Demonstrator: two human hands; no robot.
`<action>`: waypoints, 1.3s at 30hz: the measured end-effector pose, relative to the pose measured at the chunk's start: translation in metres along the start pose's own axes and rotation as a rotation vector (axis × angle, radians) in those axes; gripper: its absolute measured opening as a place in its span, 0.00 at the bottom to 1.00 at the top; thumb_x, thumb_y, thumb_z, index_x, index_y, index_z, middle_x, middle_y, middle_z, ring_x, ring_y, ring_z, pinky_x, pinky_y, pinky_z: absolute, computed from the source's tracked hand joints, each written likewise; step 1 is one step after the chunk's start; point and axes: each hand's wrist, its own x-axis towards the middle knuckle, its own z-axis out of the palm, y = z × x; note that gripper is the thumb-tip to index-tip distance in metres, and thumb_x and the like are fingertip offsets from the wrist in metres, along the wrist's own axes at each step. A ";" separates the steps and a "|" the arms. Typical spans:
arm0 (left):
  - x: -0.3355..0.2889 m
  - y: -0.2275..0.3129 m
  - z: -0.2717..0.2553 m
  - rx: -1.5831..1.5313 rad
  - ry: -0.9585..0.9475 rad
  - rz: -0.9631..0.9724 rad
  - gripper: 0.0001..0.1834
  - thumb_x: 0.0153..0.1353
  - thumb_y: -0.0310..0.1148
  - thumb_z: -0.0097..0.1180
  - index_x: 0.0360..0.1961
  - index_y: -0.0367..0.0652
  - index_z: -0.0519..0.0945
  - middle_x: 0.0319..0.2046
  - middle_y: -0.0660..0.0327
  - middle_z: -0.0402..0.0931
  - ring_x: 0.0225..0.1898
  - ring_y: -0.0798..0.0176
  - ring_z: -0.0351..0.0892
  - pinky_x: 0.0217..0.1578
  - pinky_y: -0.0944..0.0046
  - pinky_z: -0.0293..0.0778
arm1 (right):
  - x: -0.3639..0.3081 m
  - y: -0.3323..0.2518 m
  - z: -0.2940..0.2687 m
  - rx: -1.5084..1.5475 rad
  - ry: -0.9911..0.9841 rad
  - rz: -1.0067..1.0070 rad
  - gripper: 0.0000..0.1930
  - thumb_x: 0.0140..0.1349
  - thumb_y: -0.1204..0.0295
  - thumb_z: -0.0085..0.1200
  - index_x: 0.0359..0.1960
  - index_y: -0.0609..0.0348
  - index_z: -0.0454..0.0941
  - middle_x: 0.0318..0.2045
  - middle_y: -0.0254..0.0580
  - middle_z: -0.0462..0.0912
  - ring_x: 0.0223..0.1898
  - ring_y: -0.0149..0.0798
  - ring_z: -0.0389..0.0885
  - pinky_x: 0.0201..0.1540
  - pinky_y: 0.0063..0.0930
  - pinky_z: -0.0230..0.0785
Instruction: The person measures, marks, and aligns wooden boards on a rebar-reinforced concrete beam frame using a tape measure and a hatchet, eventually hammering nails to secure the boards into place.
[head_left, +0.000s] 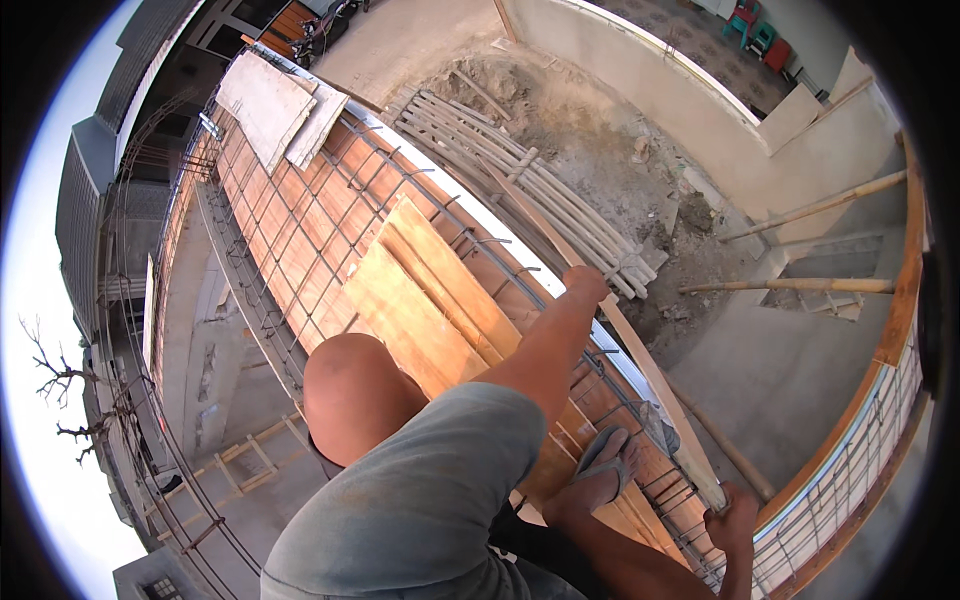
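A long, narrow wooden board (645,360) slants along the outer edge of the formwork, from the upper middle down to the lower right. My left hand (585,284) is closed round it part way along, arm stretched out in a grey sleeve. At the board's near end my right hand (735,515) grips it, fingers curled at the tip. Beneath me, wooden planks (430,300) lie over a mesh of steel rebar (300,235). My sandalled foot (605,468) rests on the planks, and my bent knee (355,390) hides part of them.
Pale boards (270,105) lie on the rebar at the far end. Below the outer edge, bamboo poles (530,185) are bundled on the ground near rubble. Bamboo props (820,210) lean by the wall at right. Long rebar rods (160,440) curve along the left side.
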 end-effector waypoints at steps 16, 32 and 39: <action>0.107 0.039 0.136 -0.294 -0.211 0.120 0.26 0.63 0.48 0.53 0.55 0.46 0.84 0.60 0.53 0.78 0.62 0.44 0.77 0.56 0.39 0.74 | 0.003 0.004 -0.070 0.154 -0.123 0.140 0.21 0.39 0.78 0.65 0.41 0.67 0.84 0.29 0.59 0.84 0.33 0.51 0.85 0.41 0.38 0.75; 0.025 0.113 0.074 -0.210 0.010 0.531 0.13 0.57 0.34 0.58 0.40 0.44 0.88 0.44 0.50 0.85 0.48 0.46 0.85 0.48 0.51 0.81 | -0.026 0.049 -0.123 -0.035 0.198 0.148 0.19 0.38 0.72 0.67 0.34 0.70 0.83 0.21 0.53 0.81 0.23 0.42 0.81 0.31 0.36 0.72; 0.009 0.111 0.010 -0.173 0.388 0.825 0.05 0.51 0.27 0.62 0.29 0.46 0.87 0.32 0.50 0.85 0.39 0.45 0.87 0.37 0.49 0.82 | -0.048 0.020 -0.144 -0.254 0.182 0.148 0.17 0.56 0.62 0.68 0.42 0.62 0.85 0.30 0.59 0.85 0.31 0.61 0.82 0.36 0.48 0.74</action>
